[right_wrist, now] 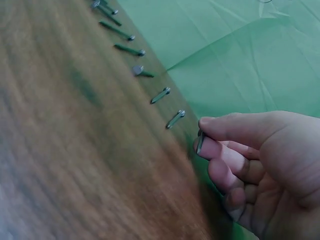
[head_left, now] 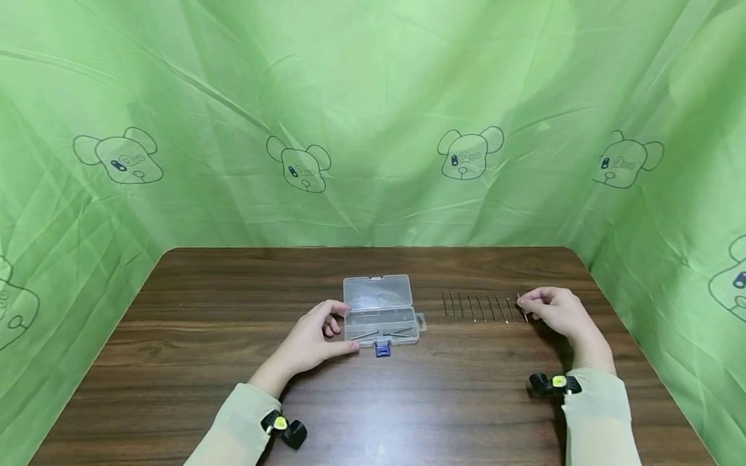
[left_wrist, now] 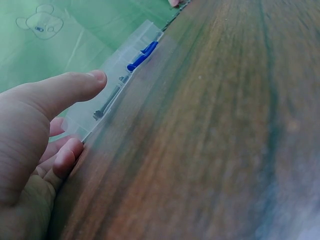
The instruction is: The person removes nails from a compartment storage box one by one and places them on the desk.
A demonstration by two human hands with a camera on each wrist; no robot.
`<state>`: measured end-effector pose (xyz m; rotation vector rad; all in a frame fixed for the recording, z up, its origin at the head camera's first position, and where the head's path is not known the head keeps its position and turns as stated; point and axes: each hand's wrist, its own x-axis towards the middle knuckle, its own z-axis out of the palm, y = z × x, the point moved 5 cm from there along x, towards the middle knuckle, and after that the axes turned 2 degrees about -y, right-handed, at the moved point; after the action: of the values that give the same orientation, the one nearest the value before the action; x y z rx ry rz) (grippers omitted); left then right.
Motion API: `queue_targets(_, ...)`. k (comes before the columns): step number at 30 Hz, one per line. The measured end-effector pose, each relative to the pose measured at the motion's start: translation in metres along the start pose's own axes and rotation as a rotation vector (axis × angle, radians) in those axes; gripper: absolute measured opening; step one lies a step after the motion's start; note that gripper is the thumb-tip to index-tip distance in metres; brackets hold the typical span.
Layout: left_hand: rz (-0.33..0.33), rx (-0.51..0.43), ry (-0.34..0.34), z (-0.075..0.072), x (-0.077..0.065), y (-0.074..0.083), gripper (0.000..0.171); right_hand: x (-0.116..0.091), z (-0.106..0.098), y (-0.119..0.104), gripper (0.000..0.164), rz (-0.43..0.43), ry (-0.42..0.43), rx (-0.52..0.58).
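A clear plastic box lies on the table with its lid raised at the back and a blue latch at the front. Several nails lie inside its front compartment. My left hand holds the box's left end, thumb at the front and fingers along the side. To the right of the box, several thin headed nails form a row, spaced apart. At the row's right end my right hand pinches one nail between thumb and index finger; the fingers partly cover it.
The brown wooden table carries the box and the nails. Green cloth hangs behind the table and along both sides. Each wrist wears a small black camera on its sleeve.
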<state>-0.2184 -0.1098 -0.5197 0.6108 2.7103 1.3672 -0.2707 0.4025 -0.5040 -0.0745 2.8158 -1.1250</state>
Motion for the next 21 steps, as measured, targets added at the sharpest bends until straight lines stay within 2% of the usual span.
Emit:
queue_targets(11, 0.0, -0.002, -0.002, 0.0002, 0.0001, -0.0001, 0.069, -0.0001, -0.0008, 0.0056, 0.033, 0.002, 0.042, -0.15)
queue_targets(21, -0.002, -0.008, -0.004, -0.0005, -0.0002, 0.003, 0.07, -0.0024, -0.0025, 0.0042, 0.034, 0.004, 0.044, -0.15)
